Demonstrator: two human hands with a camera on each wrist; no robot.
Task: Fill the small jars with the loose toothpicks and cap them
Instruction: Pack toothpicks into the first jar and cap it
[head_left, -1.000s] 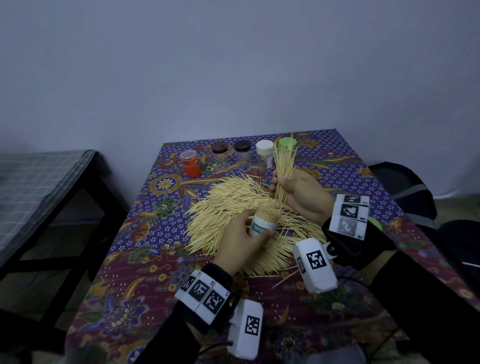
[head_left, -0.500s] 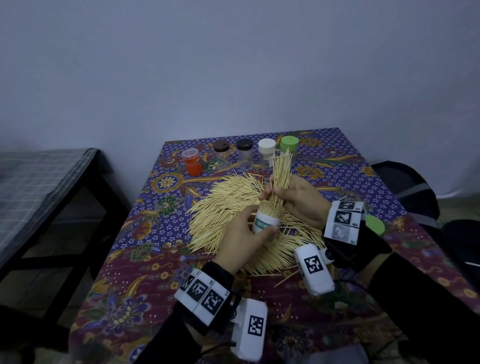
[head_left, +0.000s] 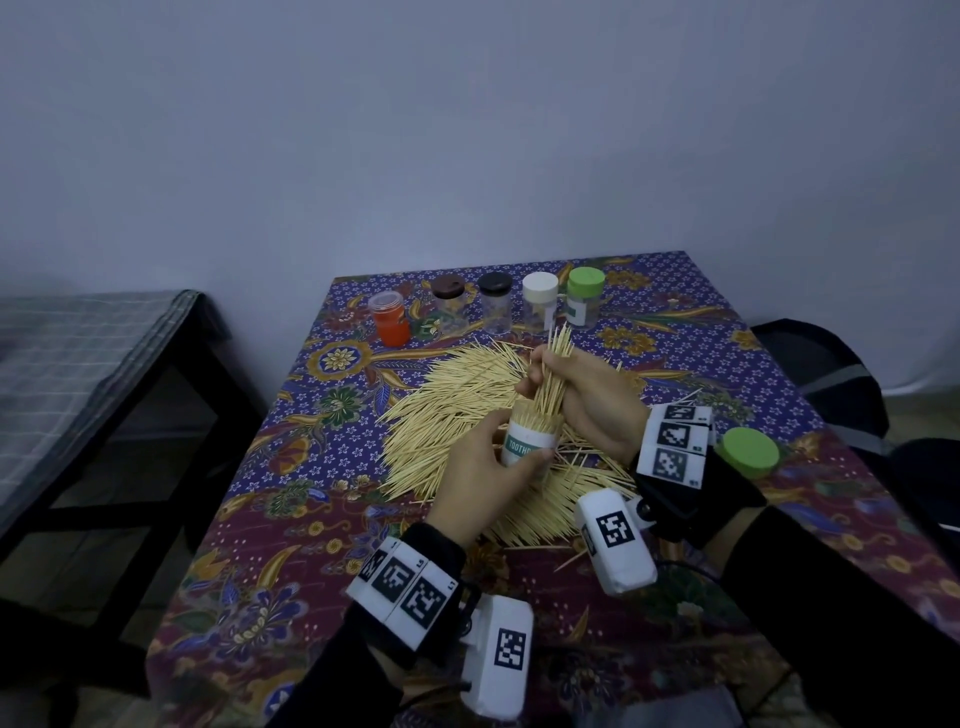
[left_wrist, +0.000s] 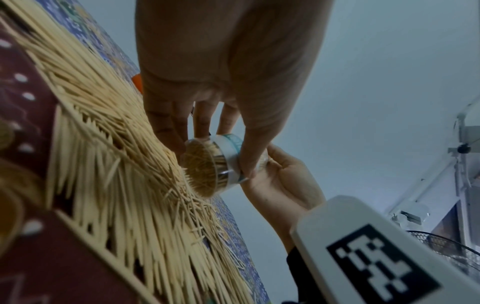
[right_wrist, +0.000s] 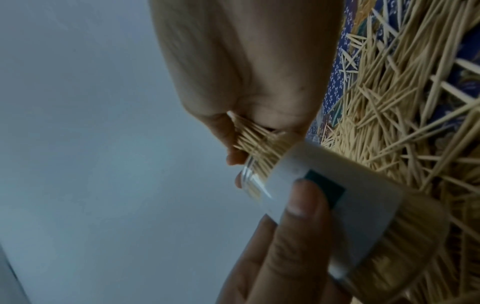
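So the left hand (head_left: 480, 480) had its fingers and thumb wrapped round a small clear jar (head_left: 530, 444) with a white and teal label, holding it just above the big pile of loose toothpicks (head_left: 447, 410) spread over the patterned tablecloth (head_left: 311, 467). The jar was already packed pretty full and sat roughly upright, open at the top. The right hand (head_left: 597, 405) pinched a bundle of toothpicks (head_left: 553, 374) standing near vertical, lower ends down in the jar mouth, tips sticking up past the fingers. In the left wrist view you could see the jar's bottom (left_wrist: 205, 168) crammed with toothpick ends. Along the back of the table stood an orange jar (head_left: 390, 325), two dark-capped jars (head_left: 470, 306), a white-capped one (head_left: 540, 306) and a green-capped one (head_left: 584, 301). A loose green cap (head_left: 748, 452) lay by the right wrist.
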